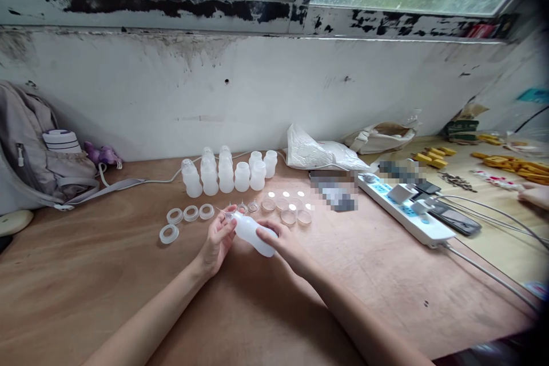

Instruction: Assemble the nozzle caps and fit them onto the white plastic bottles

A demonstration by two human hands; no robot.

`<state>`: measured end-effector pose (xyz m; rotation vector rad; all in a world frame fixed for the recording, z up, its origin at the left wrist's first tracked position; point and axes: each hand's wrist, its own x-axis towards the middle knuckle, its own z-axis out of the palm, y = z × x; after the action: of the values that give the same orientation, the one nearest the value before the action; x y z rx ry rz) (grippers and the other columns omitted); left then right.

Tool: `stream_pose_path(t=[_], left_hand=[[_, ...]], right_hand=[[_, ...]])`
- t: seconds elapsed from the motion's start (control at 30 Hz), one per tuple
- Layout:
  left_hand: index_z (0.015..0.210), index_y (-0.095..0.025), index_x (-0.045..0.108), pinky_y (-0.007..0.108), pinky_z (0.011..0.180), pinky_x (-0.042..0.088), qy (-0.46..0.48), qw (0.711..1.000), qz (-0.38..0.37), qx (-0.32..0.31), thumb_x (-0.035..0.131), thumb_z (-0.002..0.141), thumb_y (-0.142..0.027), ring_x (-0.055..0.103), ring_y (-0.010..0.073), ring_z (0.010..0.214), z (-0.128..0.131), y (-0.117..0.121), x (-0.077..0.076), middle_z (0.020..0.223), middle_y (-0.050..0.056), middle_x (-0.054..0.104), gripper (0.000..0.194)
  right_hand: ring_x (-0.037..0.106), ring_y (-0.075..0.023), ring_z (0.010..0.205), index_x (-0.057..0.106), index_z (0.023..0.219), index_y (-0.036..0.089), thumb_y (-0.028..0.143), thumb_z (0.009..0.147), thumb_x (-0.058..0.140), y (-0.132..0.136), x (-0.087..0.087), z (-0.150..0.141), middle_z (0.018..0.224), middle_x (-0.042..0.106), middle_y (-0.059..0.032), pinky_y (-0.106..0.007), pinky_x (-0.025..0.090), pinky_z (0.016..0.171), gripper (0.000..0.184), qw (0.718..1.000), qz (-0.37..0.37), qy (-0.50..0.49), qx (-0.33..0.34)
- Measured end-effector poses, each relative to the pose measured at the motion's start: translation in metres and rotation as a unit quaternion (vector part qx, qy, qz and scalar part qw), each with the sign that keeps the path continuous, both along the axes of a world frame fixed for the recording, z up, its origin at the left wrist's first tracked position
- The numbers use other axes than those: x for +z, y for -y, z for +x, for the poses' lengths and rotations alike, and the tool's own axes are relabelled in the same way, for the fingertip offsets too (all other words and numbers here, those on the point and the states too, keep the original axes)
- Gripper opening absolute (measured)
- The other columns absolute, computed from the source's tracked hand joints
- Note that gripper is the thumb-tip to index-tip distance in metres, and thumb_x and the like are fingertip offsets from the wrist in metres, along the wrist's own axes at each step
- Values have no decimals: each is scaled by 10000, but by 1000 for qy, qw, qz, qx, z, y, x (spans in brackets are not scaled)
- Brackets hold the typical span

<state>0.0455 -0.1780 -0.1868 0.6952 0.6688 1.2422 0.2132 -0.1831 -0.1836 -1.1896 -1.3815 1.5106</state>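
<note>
A translucent white baby bottle (254, 237) is tilted above the table between my hands, its top end toward the left. My right hand (281, 240) is wrapped around the body near its base. At the top end, the fingers of my left hand (219, 240) pinch the clear teat and collar part (231, 215), which they partly hide. Just behind lie several clear teats (253, 206). White collar rings (168, 234) lie to the left, and clear round caps (289, 217) to the right. Farther back stand several bottles (226, 174), some with teats fitted and others with open necks (242, 177).
A white power strip (407, 211) with plugs and cables lies at the right, near phones (454, 219). White plastic bags (321, 153) rest by the wall. At the left is a grey backpack (26, 143) with a purple toy (103, 153). Yellow pieces (435, 155) lie far right.
</note>
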Motion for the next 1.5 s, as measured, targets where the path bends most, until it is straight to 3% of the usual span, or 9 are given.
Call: stream_pose_path(t=[0.13, 0.23, 0.53, 0.73, 1.03, 1.13, 1.27, 1.37, 1.5], left_hand=[[1059, -183, 521, 276, 777, 427, -44, 998, -41, 15, 684, 683, -317, 585, 184, 893, 6, 7, 5, 1012, 72, 626, 432], [1056, -188, 521, 282, 754, 435, -85, 994, -31, 63, 697, 662, -291, 579, 207, 925, 13, 15, 9, 993, 76, 638, 444], [730, -187, 555, 278, 671, 466, -96, 991, 38, 90, 684, 606, -164, 610, 210, 799, 12, 30, 22, 643, -5, 601, 181], [722, -179, 518, 253, 575, 467, -130, 987, 83, 46, 676, 627, -207, 595, 196, 726, 9, 37, 34, 668, 17, 604, 186], [739, -159, 516, 219, 553, 446, -160, 980, 114, 12, 649, 678, -235, 569, 140, 647, 7, 41, 43, 690, 27, 611, 165], [863, -176, 512, 244, 613, 467, -165, 981, 93, 37, 635, 702, -287, 596, 162, 734, 7, 32, 45, 813, 38, 618, 231], [1044, -197, 449, 260, 699, 462, -213, 975, 4, 62, 591, 741, -402, 568, 192, 934, 5, 17, 42, 1104, 90, 547, 393], [1049, -175, 463, 268, 725, 455, -239, 970, -7, 33, 603, 719, -444, 556, 206, 962, 4, 11, 35, 1088, 104, 561, 448], [977, -157, 529, 238, 651, 458, -232, 972, -19, 21, 547, 738, -505, 592, 182, 830, 4, 9, 31, 927, 74, 619, 423]], right_hand=[[528, -223, 915, 537, 1040, 209, 314, 628, 689, 9, -8, -6, 1020, 552, -62, -343, 438, 767, 451, 961, 218, 169, 3], [520, -247, 917, 522, 1054, 217, 255, 662, 636, 18, -14, -13, 1022, 545, -80, -369, 424, 762, 410, 935, 268, 231, -3], [508, -110, 595, 576, 856, 158, 216, 609, 645, 30, 8, -23, 706, 559, 15, -193, 390, 494, 263, 989, -17, -28, 142], [510, -88, 432, 575, 758, 96, 196, 567, 617, 33, 2, -24, 577, 563, 1, -162, 374, 356, 220, 938, -168, -206, 222], [521, -109, 395, 579, 800, 52, 213, 559, 581, 32, -7, -27, 602, 582, -44, -166, 334, 278, 290, 876, -213, -311, 301], [530, -113, 460, 558, 869, 83, 286, 631, 609, 34, -3, -31, 635, 571, -35, -171, 352, 326, 317, 911, -180, -274, 251], [547, -144, 692, 522, 1019, 169, 339, 716, 623, 32, -3, -33, 832, 575, -38, -232, 444, 532, 361, 992, -17, -112, 60], [506, -188, 926, 491, 1127, 223, 370, 750, 595, 25, -3, -29, 1023, 542, -47, -314, 432, 781, 418, 995, 102, -20, -8], [517, -186, 905, 605, 991, 209, 405, 833, 456, 9, 0, -12, 1000, 526, -61, -306, 437, 749, 294, 983, 177, 52, 17]])
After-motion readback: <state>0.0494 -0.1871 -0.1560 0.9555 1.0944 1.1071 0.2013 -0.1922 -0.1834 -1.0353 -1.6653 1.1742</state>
